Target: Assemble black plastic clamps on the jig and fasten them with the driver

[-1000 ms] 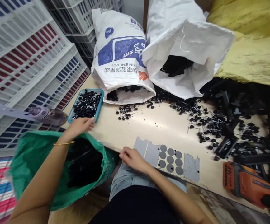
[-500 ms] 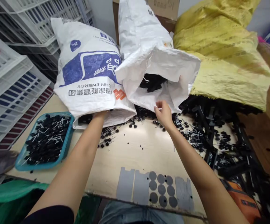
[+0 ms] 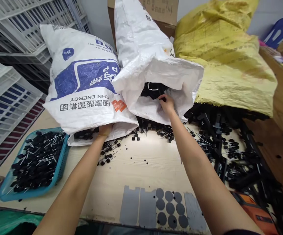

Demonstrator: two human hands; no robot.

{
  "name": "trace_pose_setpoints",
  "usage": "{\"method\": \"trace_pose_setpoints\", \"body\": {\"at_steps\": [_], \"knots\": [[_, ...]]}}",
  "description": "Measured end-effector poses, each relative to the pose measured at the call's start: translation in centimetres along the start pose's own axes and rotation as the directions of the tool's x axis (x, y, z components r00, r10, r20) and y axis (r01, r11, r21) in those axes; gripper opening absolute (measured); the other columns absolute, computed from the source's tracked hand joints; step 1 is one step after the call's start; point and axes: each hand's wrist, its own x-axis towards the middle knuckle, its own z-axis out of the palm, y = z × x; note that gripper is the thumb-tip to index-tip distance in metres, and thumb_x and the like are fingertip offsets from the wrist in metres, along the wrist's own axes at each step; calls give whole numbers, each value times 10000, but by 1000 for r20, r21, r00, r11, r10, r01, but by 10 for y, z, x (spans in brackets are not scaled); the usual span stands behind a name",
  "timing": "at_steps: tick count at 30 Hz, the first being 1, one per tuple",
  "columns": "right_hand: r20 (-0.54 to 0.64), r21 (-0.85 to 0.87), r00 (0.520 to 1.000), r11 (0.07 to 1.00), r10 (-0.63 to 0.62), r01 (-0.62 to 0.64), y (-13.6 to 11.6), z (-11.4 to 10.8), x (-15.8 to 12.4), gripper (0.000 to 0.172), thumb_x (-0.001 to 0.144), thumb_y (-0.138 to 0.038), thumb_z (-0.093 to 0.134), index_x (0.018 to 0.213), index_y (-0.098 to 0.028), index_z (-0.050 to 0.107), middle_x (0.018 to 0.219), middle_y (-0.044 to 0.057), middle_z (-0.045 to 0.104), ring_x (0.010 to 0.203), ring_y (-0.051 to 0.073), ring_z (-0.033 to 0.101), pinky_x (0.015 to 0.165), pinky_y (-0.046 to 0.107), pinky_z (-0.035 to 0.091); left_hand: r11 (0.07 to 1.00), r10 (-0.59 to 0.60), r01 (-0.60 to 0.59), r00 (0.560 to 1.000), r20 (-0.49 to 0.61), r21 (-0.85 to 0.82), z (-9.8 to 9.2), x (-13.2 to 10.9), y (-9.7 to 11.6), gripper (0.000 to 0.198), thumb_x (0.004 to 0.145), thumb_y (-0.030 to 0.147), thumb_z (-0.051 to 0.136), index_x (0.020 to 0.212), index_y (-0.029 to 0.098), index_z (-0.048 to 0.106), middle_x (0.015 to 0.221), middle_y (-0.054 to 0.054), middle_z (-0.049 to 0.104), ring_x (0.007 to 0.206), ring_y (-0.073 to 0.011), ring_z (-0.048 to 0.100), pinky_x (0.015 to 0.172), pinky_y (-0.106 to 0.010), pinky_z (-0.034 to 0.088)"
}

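My left hand [image 3: 105, 129] reaches into the mouth of the white sack with blue print [image 3: 82, 94], and its fingers are hidden inside. Black parts [image 3: 86, 133] show just within that opening. Inside the mouth of the middle white sack [image 3: 141, 39], my right hand [image 3: 167, 102] has its fingers curled together at the edge of a pile of black plastic parts [image 3: 153, 89]. It appears to pinch one of them, whose shape is mostly hidden. Loose black knobs with metal pins [image 3: 108, 156] lie on the table under the sacks.
A blue basket [image 3: 64, 156] full of black pinned knobs stands at left, beside stacked white crates [image 3: 9, 88]. The yellow sack [image 3: 224, 71] sits at right over black strips and knobs [image 3: 219, 130]. Grey cut-outs [image 3: 130, 205] lie near the front edge, with an orange tool [image 3: 256, 212] at right.
My right hand has moved from the lower lip of the middle sack up into its mouth, onto the black parts. My left hand stays in the left sack. The whole view has shifted slightly.
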Motion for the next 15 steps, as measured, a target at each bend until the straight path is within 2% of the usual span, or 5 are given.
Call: {"method": "trace_pose_setpoints", "body": {"at_steps": [3, 5, 10, 12, 15], "knots": [[35, 459, 999, 888, 2, -17, 13, -35, -60, 212, 775, -265, 429, 970, -216, 494, 933, 24, 614, 877, 160, 620, 856, 349, 504, 999, 34, -38, 994, -107, -35, -7, -14, -5, 429, 871, 149, 354, 1265, 69, 504, 1300, -207, 547, 1359, -332, 360, 1112, -532, 265], [147, 608, 988, 786, 34, -117, 17, -53, -113, 240, 789, -324, 436, 1015, -244, 451, 920, 12, 613, 881, 164, 642, 831, 374, 519, 998, 42, -50, 987, -154, -48, -12, -27, -9, 380, 854, 149, 380, 1186, 88, 555, 1258, -209, 563, 1302, -348, 417, 1086, -528, 304], [364, 592, 928, 750, 76, -293, 30, -86, -238, 467, 820, -364, 437, 1276, -288, 367, 1110, 50, 633, 984, 202, 656, 894, 458, 503, 982, 86, -138, 932, -352, -126, -24, -78, -7, 228, 845, 133, 426, 981, 160, 607, 1090, -147, 557, 1144, -296, 489, 1018, -441, 374], [371, 558, 927, 784, 60, -274, 42, -92, -276, 548, 821, -366, 473, 1343, -287, 324, 1239, 72, 592, 1067, 213, 631, 953, 467, 477, 974, 113, -180, 914, -391, -140, -24, -109, 1, 207, 870, 149, 427, 982, 165, 600, 1062, -136, 528, 1109, -276, 493, 1000, -414, 377], [284, 343, 957, 927, 51, -151, 62, -91, -324, 557, 817, -345, 513, 1345, -237, 370, 1380, 114, 496, 1249, 243, 508, 1038, 471, 411, 945, 202, -272, 922, -329, -182, -9, -166, 21, 179, 880, 170, 453, 983, 182, 598, 998, -104, 522, 1045, -248, 512, 961, -379, 396]]}}
